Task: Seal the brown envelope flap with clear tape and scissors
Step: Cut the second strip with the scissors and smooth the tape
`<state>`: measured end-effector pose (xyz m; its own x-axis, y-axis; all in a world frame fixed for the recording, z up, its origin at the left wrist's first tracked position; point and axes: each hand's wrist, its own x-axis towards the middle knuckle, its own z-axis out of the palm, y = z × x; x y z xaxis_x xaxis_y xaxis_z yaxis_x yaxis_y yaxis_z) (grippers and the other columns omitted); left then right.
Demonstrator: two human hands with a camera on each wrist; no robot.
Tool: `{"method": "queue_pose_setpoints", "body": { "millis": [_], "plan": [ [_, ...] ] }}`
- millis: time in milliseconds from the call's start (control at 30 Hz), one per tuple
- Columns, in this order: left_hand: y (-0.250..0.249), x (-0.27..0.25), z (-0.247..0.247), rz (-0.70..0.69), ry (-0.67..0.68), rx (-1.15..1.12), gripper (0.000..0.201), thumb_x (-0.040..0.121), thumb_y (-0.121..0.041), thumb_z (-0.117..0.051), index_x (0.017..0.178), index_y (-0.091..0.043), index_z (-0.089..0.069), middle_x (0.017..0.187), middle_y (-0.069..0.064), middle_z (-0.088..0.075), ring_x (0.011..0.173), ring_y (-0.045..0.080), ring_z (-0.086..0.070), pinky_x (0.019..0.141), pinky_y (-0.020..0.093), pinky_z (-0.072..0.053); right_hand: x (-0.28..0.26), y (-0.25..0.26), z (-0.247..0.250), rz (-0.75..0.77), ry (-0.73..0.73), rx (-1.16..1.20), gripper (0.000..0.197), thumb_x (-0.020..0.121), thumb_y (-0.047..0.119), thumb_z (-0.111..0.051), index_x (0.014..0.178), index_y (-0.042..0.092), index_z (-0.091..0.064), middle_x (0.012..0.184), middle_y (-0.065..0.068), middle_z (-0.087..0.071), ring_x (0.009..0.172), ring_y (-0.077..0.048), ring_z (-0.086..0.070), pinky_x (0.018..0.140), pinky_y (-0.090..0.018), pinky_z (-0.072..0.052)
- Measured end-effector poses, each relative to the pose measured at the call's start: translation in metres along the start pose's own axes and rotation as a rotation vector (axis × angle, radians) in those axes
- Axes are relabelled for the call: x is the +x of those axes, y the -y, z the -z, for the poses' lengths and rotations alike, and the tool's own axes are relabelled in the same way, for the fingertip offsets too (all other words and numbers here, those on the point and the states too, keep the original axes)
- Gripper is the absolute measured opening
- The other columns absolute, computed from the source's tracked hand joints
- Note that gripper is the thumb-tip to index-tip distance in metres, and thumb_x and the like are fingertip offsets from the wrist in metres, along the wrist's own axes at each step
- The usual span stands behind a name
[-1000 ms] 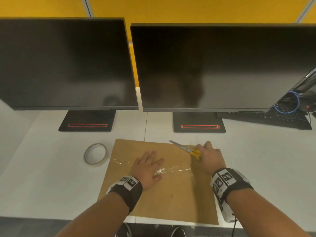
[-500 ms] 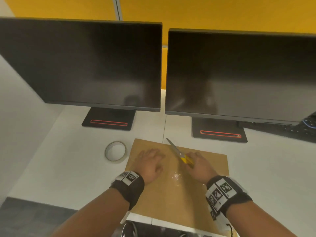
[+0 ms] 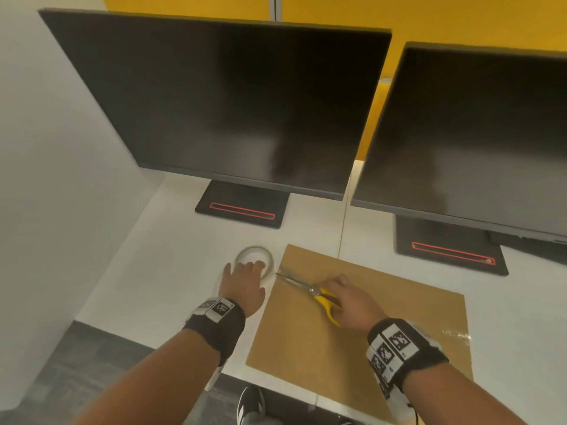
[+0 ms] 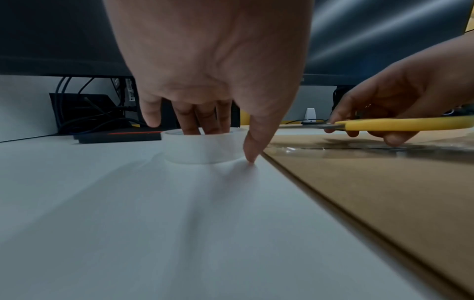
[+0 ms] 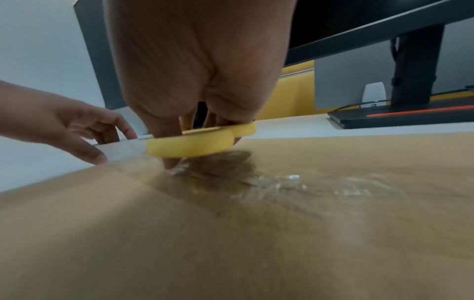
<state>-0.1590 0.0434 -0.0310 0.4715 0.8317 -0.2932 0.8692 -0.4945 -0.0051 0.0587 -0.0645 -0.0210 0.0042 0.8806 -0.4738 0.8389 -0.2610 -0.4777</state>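
The brown envelope (image 3: 352,332) lies flat on the white desk (image 3: 171,271), with a wrinkled strip of clear tape (image 5: 295,182) stuck across it. The tape roll (image 3: 254,261) stands just off the envelope's far left corner. My left hand (image 3: 245,277) is on the tape roll (image 4: 202,150), with three fingers (image 4: 202,121) dipped into its core and the thumb (image 4: 252,146) down its outer wall. My right hand (image 3: 337,299) grips yellow-handled scissors (image 3: 310,289) low over the envelope. Their blades are together and point left at the roll. The yellow handle (image 5: 192,144) hides most of my right fingers.
Two dark monitors (image 3: 233,102) (image 3: 478,142) on black stands (image 3: 242,207) (image 3: 448,250) stand close behind the envelope. A white partition wall (image 3: 46,148) bounds the desk on the left. The desk's front edge (image 3: 147,342) runs under my wrists, with a shoe (image 3: 250,404) below.
My left hand left the envelope and went left onto the tape roll. The right hand carried the scissors left across the envelope. The head view swung left.
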Motion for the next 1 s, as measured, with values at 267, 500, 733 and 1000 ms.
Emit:
{"method": "queue_pose_setpoints", "body": {
  "millis": [267,500,733,1000],
  "plan": [
    [0.013,0.000,0.002,-0.093,-0.047,0.042,0.036,0.094,-0.030,-0.037,0.126,-0.023,-0.052,0.124,-0.002,-0.054,0.116,0.018,-0.053,0.117,0.051,-0.005,-0.002,0.000,-0.001,0.045,-0.022,-0.106,0.059,0.081,0.024,-0.053,0.138,0.037,-0.041,0.125,0.002,-0.045,0.106,-0.025,-0.055,0.082,-0.033,-0.048],
    [0.021,0.001,-0.004,-0.154,-0.126,0.024,0.034,0.094,-0.033,-0.040,0.122,-0.023,-0.056,0.120,-0.001,-0.057,0.113,0.020,-0.055,0.113,0.046,-0.020,0.001,0.005,0.000,0.106,-0.023,-0.196,0.059,0.083,0.030,-0.051,0.140,0.040,-0.037,0.128,0.007,-0.044,0.108,-0.021,-0.053,0.080,-0.024,-0.039],
    [0.020,-0.001,-0.019,-0.200,-0.309,0.000,0.013,0.073,-0.032,-0.059,0.079,-0.023,-0.067,0.062,-0.007,-0.064,0.059,0.020,-0.061,0.062,0.037,-0.048,0.007,0.019,0.009,0.141,-0.033,-0.340,0.056,0.088,0.026,-0.047,0.141,0.037,-0.037,0.130,0.003,-0.044,0.103,-0.028,-0.054,0.079,-0.030,-0.041],
    [0.011,-0.002,-0.028,-0.253,-0.421,-0.061,0.034,0.073,-0.015,-0.067,0.097,-0.019,-0.044,0.057,-0.003,-0.064,0.056,0.020,-0.063,0.078,0.039,-0.048,0.011,0.025,0.010,0.120,-0.042,-0.423,0.056,0.091,0.015,-0.042,0.143,0.033,-0.034,0.133,-0.001,-0.042,0.103,-0.031,-0.054,0.078,-0.034,-0.044]
  ]
}}
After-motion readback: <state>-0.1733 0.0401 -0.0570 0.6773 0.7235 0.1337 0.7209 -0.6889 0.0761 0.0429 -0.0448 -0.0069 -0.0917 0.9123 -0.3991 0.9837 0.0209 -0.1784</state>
